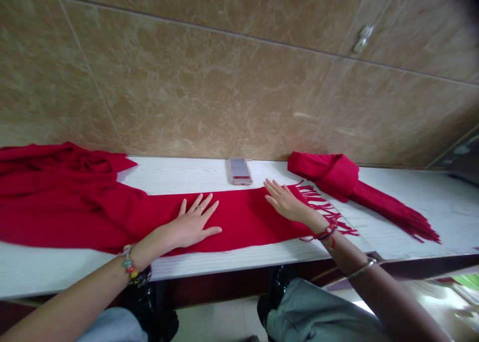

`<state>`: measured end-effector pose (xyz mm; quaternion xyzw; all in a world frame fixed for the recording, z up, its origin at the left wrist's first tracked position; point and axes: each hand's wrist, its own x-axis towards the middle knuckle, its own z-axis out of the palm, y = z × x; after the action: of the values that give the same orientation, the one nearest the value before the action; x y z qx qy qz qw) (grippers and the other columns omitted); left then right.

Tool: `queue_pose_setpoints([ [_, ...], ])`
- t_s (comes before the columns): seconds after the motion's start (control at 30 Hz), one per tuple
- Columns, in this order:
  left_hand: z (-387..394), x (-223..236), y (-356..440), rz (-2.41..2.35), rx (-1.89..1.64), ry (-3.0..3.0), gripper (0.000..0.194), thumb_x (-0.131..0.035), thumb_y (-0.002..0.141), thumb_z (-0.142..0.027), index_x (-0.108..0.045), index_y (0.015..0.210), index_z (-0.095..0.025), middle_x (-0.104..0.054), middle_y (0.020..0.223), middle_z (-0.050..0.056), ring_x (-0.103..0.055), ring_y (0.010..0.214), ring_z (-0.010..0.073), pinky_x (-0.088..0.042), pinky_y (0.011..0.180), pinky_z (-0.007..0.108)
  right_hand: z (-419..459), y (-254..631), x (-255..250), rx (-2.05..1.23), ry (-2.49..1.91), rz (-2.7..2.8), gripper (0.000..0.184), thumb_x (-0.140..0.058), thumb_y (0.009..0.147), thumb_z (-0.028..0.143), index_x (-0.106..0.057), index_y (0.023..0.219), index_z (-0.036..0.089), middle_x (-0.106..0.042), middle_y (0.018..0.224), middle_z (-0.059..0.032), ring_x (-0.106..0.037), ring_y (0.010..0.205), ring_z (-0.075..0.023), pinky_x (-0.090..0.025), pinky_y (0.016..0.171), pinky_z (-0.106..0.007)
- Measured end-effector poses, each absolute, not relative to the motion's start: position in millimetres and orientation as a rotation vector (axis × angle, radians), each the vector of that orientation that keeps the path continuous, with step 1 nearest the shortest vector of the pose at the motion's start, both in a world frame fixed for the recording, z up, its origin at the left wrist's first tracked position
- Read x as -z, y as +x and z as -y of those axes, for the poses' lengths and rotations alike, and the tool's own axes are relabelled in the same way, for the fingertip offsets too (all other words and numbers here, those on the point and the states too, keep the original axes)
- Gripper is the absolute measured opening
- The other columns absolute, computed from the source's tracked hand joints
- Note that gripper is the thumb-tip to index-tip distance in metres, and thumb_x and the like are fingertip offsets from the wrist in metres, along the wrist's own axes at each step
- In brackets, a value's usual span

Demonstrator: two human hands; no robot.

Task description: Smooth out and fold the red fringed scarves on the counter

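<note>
A long red scarf (93, 212) lies spread along a white table (194, 174), bunched at its left end and fringed at its right end (324, 207). My left hand (192, 224) rests flat on the middle of the scarf with fingers spread. My right hand (284, 201) lies flat on the scarf just left of the fringe, fingers stretched out. Both hands hold nothing. A second red scarf (348, 182), tied in a knot, lies to the right on the table.
A pink phone (240, 171) lies at the table's back edge between my hands. A brown tiled wall (224, 82) rises directly behind the table. My knees and black shoes (279, 287) show below the front edge.
</note>
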<state>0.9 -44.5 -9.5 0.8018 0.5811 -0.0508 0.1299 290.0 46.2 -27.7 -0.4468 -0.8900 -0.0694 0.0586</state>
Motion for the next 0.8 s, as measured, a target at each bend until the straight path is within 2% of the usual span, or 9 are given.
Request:
queue_pose_setpoints([
  [0.17,41,16,-1,-1.764,0.112,2.323,0.073,-0.028,0.081,-0.063,-0.012,0.14,-0.023,-0.002,0.147,0.006,0.003,0.133,0.0305,-0.006,0.1,0.061,-24,244,23,0.027,-1.121,2.865,0.052,-0.018,0.092,0.034,-0.022,0.138,0.012,-0.021,0.144,-0.0099,-0.015,0.132,-0.0235,-0.02,0.105,-0.049],
  [0.37,42,21,-1,-1.76,0.076,2.359,0.073,-0.029,0.081,-0.062,-0.015,0.14,-0.022,-0.005,0.146,0.008,0.0,0.133,0.0321,-0.009,0.099,0.062,-46,284,38,-0.008,-1.337,2.811,0.05,-0.017,0.092,0.034,-0.024,0.138,0.015,-0.022,0.144,-0.0086,-0.017,0.131,-0.0249,-0.021,0.103,-0.051],
  [0.57,43,13,-12,-1.715,0.106,2.325,0.071,-0.031,0.081,-0.062,-0.014,0.139,-0.025,-0.004,0.147,0.007,0.0,0.134,0.0296,-0.008,0.101,0.059,-62,312,43,0.058,-1.472,2.662,0.05,-0.019,0.092,0.033,-0.028,0.136,0.012,-0.026,0.141,-0.015,-0.02,0.13,-0.0277,-0.026,0.101,-0.052],
  [0.7,47,3,-29,-1.835,0.17,2.26,0.068,-0.033,0.083,-0.059,-0.016,0.139,-0.026,-0.007,0.146,0.009,-0.004,0.133,0.0322,-0.011,0.099,0.06,-43,270,27,0.051,-1.123,2.748,0.051,-0.023,0.092,0.036,-0.029,0.135,0.01,-0.025,0.142,-0.0143,-0.014,0.132,-0.0236,-0.023,0.105,-0.046],
  [0.8,48,-6,-46,-1.892,0.189,2.254,0.067,-0.037,0.082,-0.057,-0.019,0.139,-0.026,-0.01,0.146,0.009,-0.008,0.133,0.0332,-0.017,0.1,0.056,-20,226,14,-0.036,-0.849,2.831,0.053,-0.026,0.091,0.04,-0.028,0.136,0.012,-0.025,0.143,-0.0123,-0.016,0.132,-0.0213,-0.022,0.106,-0.043],
])
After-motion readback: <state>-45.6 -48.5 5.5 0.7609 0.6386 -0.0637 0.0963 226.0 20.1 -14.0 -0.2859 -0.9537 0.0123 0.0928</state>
